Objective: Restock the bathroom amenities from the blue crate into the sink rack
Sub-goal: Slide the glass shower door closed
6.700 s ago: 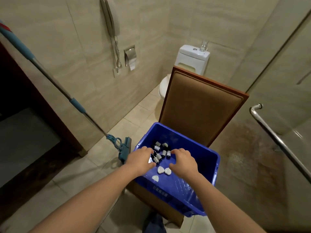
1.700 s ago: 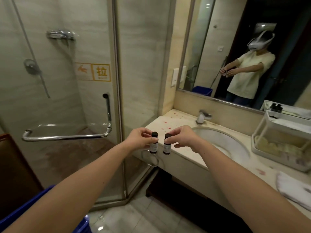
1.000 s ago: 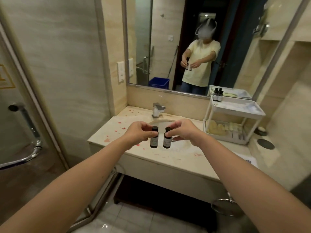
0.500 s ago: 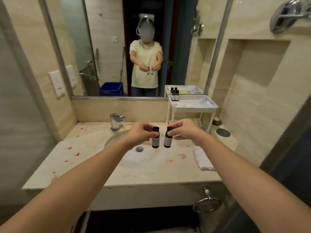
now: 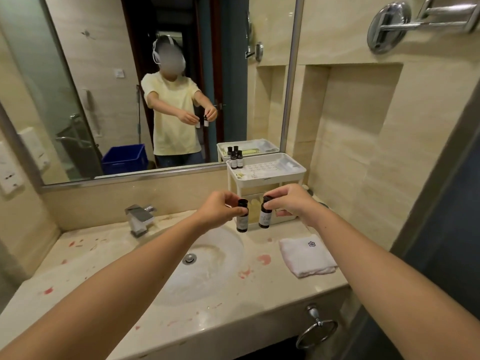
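Observation:
My left hand (image 5: pixel 219 207) pinches a small dark amenity bottle (image 5: pixel 242 216) by its black cap, held upright over the sink basin (image 5: pixel 205 266). My right hand (image 5: pixel 287 201) pinches a second dark bottle (image 5: pixel 265 213) the same way, slightly tilted. Both bottles hang just in front of the white two-tier sink rack (image 5: pixel 267 175) at the back right of the counter. Two similar bottles (image 5: pixel 237 161) stand in the rack's top tray, at its back left corner. The blue crate (image 5: pixel 124 158) shows only as a reflection in the mirror.
A chrome faucet (image 5: pixel 140 218) stands left of the basin. A folded white towel (image 5: pixel 306 255) lies on the counter right of the sink. A towel ring (image 5: pixel 315 331) hangs below the counter edge. A wall niche lies behind the rack, and a chrome fixture (image 5: pixel 389 24) juts out high on the right.
I have turned from the shower door to face the sink. Both hands, each holding its bottle, have come closer to the rack, which now sits directly behind them.

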